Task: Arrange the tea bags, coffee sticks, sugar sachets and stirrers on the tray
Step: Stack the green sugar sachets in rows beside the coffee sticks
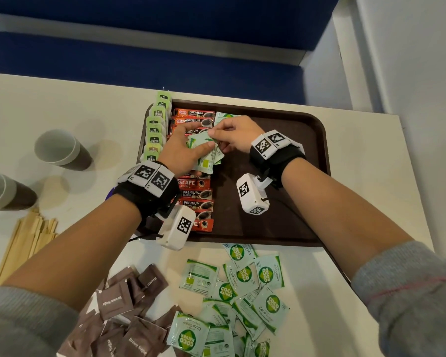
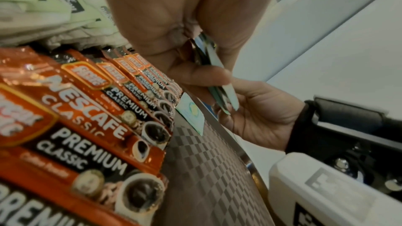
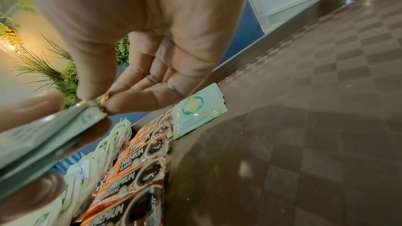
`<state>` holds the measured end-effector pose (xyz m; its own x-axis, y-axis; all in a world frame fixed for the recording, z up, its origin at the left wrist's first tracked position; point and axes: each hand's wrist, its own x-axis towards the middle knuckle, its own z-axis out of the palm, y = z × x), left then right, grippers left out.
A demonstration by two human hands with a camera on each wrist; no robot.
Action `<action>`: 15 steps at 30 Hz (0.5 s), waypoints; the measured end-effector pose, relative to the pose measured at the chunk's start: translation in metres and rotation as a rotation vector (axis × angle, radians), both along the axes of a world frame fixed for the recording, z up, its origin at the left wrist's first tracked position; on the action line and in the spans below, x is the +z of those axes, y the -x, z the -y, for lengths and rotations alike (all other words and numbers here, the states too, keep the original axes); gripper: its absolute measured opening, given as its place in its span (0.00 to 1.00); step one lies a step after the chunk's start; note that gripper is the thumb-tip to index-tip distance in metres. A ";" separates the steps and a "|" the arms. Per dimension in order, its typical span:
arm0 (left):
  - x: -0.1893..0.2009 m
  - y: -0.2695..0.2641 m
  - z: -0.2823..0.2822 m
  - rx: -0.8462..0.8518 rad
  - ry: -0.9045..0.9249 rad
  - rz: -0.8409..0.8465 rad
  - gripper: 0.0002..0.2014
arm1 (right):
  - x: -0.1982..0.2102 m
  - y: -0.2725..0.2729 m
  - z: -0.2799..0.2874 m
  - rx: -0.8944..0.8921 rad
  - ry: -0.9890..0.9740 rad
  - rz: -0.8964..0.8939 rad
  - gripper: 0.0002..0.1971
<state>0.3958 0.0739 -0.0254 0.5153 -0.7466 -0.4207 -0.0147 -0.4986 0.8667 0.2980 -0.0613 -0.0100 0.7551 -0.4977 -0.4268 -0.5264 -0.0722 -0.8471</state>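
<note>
So we've got a small stack of green sugar sachets (image 1: 207, 155) clamped in our left hand (image 1: 184, 150), thumb on top and fingers curled underneath, held just above the tray (image 1: 317, 176). Our right hand (image 1: 238, 136) comes in from 3 o'clock and pinches the top sachet of that stack between thumb and forefinger; the right wrist view shows the fingertips (image 3: 121, 104) squeezing its edge. Right under the hands, at about 11 o'clock from the grip, one green sachet (image 1: 224, 117) already lies flat on the tray, touching the right ends of the coffee sticks (image 1: 196, 199). Those sticks run in a neat column down the tray's left part, and at 9 o'clock of them the tea bags (image 1: 156, 127) stand in an overlapping row along the tray's left rim. Off the tray on the table (image 1: 371, 176), at 6 o'clock, there's a loose heap of more green sachets (image 1: 245, 295), and at 7 o'clock a pile of brown sugar sachets (image 1: 124, 318). The wooden stirrers (image 1: 26, 243) lie bunched at 8 o'clock, with two paper cups (image 1: 59, 150) on their sides at 9 o'clock.
</note>
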 end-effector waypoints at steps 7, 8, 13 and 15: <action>0.011 0.005 0.002 0.010 0.014 0.009 0.26 | 0.001 0.004 0.005 -0.085 -0.019 0.077 0.04; 0.011 0.005 0.003 0.015 0.018 0.011 0.24 | 0.000 0.004 0.006 -0.129 -0.019 0.096 0.05; 0.014 0.007 0.004 0.013 0.033 0.035 0.18 | 0.002 0.005 0.009 -0.252 -0.079 0.133 0.06; 0.016 0.007 0.006 0.024 0.026 0.066 0.20 | 0.004 0.007 0.010 -0.258 -0.102 0.109 0.05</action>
